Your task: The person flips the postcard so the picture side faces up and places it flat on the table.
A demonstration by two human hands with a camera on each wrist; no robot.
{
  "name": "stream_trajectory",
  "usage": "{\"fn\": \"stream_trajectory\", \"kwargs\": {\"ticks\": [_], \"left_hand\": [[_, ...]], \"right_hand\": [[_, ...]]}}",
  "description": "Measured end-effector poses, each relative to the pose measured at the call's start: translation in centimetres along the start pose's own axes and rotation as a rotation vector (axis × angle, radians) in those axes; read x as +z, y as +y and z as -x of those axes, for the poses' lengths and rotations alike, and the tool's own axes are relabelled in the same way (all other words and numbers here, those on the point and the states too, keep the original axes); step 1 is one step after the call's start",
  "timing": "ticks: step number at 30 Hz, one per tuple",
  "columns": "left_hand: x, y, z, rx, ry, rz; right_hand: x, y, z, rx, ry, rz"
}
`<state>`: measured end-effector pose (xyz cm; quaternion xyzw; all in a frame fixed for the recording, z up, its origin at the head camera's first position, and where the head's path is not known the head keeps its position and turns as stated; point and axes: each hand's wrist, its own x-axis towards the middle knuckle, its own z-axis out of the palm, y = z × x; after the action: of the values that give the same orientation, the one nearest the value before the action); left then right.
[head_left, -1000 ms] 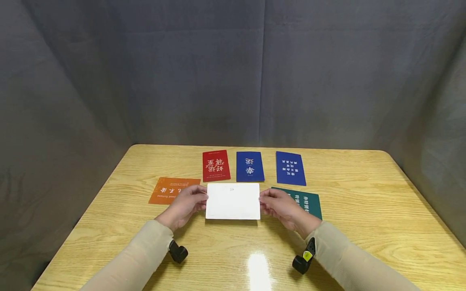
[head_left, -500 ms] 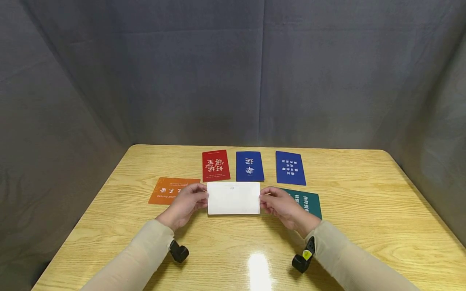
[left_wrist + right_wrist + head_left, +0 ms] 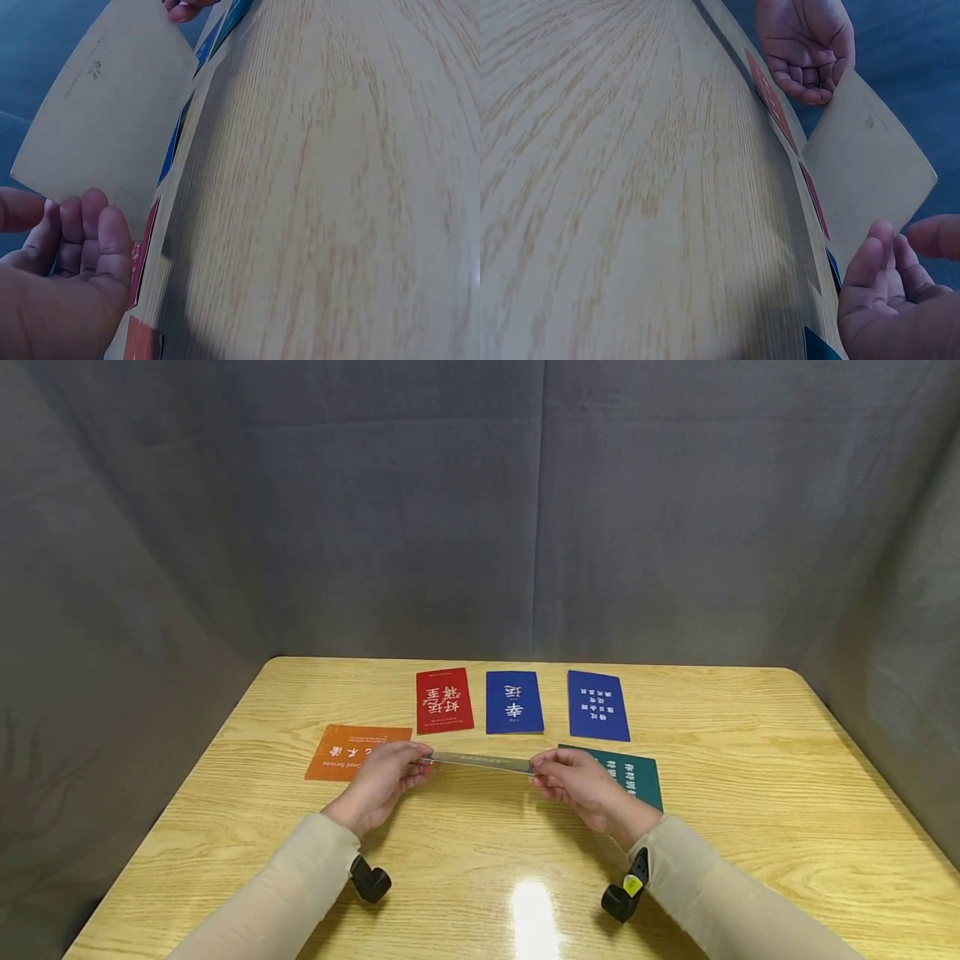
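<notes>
Between my two hands is a card (image 3: 480, 762), seen almost edge-on in the head view as a thin olive-brown strip with a thin pale lower edge. My left hand (image 3: 382, 781) pinches its left end, and my right hand (image 3: 581, 785) pinches the right end. In the left wrist view the card's pale back (image 3: 112, 120) shows, bearing a small printed mark. The right wrist view shows the same card (image 3: 870, 165) standing steeply above the table, slightly bowed. An orange card (image 3: 330, 760) lies partly behind my left hand, a green card (image 3: 647, 781) partly behind the right.
Along the far side of the wooden table (image 3: 480, 860) lie a red card (image 3: 445, 720), a blue card (image 3: 514, 727) and another blue card (image 3: 581, 706), all with white lettering. A grey curtain (image 3: 405, 527) hangs behind the table.
The card in my hands has tilted: its white face, broad a second ago, narrowed and now only a thin strip shows in the head view. My hands stay almost in place.
</notes>
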<state>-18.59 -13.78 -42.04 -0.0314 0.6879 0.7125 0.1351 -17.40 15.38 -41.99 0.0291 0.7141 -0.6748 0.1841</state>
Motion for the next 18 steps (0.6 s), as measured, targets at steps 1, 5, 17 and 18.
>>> {"fn": "stream_trajectory", "kwargs": {"ticks": [1, 5, 17, 18], "left_hand": [[0.0, 0.0, 0.0, -0.001, -0.003, 0.0], [-0.1, -0.2, -0.1, -0.009, -0.01, -0.019], [-0.3, -0.9, -0.3, -0.036, -0.037, -0.038], [-0.3, -0.9, -0.3, -0.035, -0.041, -0.044]], "right_hand": [[0.0, 0.0, 0.0, -0.002, -0.001, -0.002], [0.0, 0.3, -0.1, -0.012, 0.0, -0.006], [0.0, 1.1, -0.3, -0.031, 0.0, 0.057], [0.0, 1.2, -0.3, -0.031, 0.002, 0.067]]}}
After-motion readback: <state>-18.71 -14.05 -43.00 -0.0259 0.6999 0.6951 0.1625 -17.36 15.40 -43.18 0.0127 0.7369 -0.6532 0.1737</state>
